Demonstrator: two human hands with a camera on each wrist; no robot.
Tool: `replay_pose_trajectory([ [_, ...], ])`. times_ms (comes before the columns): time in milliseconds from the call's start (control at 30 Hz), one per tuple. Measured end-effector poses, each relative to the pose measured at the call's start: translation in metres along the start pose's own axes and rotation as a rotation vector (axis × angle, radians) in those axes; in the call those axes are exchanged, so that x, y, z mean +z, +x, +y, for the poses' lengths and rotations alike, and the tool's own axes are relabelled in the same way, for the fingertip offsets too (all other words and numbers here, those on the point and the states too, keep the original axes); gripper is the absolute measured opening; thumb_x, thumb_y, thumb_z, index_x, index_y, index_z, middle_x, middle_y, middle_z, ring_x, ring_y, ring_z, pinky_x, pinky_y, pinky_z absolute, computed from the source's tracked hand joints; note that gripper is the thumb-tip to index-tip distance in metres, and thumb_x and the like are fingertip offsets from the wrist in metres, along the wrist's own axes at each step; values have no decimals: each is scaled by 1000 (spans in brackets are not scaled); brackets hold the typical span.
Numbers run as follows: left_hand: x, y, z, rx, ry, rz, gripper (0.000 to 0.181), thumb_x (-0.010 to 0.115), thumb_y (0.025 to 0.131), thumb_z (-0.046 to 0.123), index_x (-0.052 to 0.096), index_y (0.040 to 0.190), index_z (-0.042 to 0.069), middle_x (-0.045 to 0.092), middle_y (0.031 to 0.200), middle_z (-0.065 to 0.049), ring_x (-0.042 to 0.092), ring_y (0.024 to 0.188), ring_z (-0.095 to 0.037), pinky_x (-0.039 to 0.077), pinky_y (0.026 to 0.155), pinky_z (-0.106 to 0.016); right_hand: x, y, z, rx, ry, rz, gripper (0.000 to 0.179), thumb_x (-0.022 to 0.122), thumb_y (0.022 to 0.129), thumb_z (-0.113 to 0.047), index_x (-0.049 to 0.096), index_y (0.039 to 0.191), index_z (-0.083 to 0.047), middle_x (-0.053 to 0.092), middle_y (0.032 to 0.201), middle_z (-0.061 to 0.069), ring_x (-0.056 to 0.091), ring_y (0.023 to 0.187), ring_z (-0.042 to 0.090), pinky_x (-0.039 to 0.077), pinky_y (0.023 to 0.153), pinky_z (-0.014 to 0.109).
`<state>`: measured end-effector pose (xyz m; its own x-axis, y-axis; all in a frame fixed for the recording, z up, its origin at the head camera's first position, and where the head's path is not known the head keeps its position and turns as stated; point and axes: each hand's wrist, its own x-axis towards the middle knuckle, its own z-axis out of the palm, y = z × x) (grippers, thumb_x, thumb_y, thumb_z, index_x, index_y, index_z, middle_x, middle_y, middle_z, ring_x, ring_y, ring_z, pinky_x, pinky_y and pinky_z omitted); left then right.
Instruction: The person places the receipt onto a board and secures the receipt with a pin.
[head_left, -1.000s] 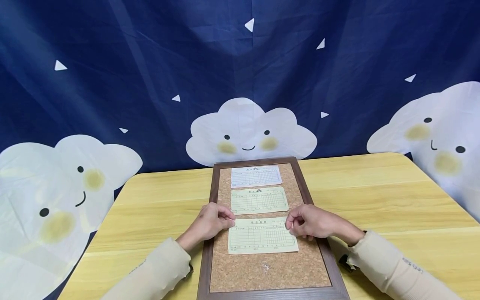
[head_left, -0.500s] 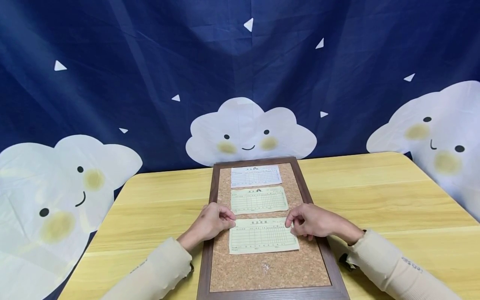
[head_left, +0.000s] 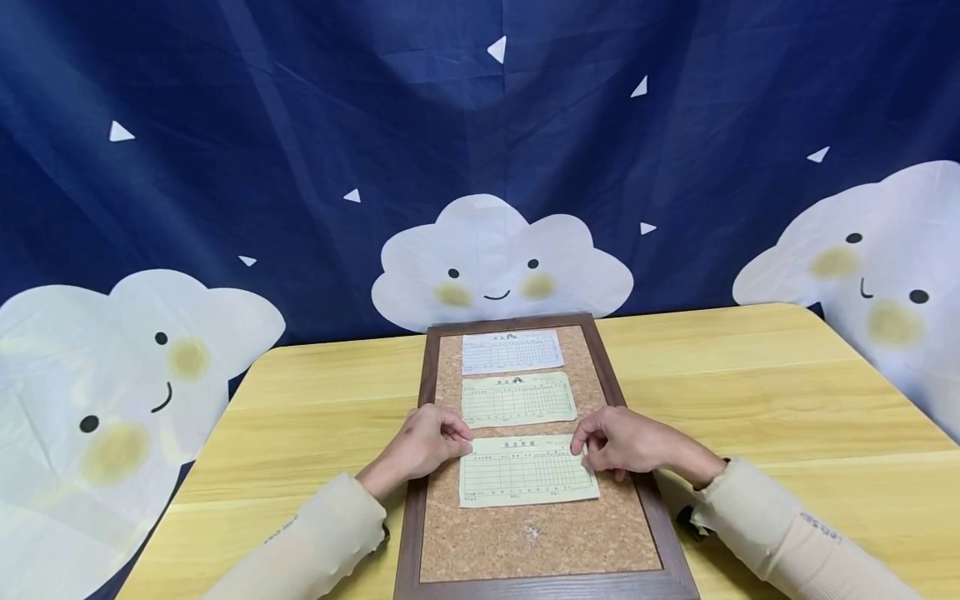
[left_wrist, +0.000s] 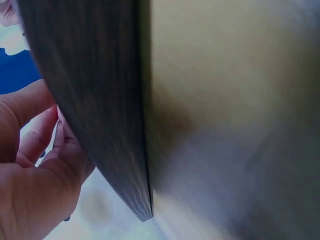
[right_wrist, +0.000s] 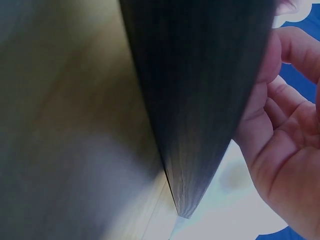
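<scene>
In the head view, a pale green printed form slip (head_left: 529,472) lies on a framed cork board (head_left: 480,546), the nearest of three slips. My left hand (head_left: 428,440) pinches it at its upper left corner. On the opposite edge, thumb and fingers of my right hand (head_left: 617,439) pinch it near the upper right. Both wrist views see the board's dark frame from the side, with the left hand (left_wrist: 47,145) and right hand (right_wrist: 285,130) beside it; the frame hides the slip there.
Above the held slip are a second green slip (head_left: 517,400) and a white one (head_left: 512,353), each with a small dark arched piece at its top edge. A whitish mark (head_left: 531,534) shows on the cork below. The board rests on a wooden table (head_left: 322,417) before a blue cloud-print curtain (head_left: 315,100).
The held slip has shifted very slightly to the right. Both hands keep their hold on it and have barely moved.
</scene>
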<state>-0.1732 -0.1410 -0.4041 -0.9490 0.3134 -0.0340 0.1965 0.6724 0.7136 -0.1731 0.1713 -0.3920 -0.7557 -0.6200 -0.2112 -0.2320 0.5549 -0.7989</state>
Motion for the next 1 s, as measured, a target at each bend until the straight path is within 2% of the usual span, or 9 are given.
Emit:
replay_pose_trajectory([
  [1000,1,1,1,-11,27,-6,12,80,79,0,75,77,10,61,73,6,55,70,-9,46,65,-24,0,2,-1,8,-24,14,14,67,83,6,66,88,-7,53,64,-3,51,47,10,48,45,25],
])
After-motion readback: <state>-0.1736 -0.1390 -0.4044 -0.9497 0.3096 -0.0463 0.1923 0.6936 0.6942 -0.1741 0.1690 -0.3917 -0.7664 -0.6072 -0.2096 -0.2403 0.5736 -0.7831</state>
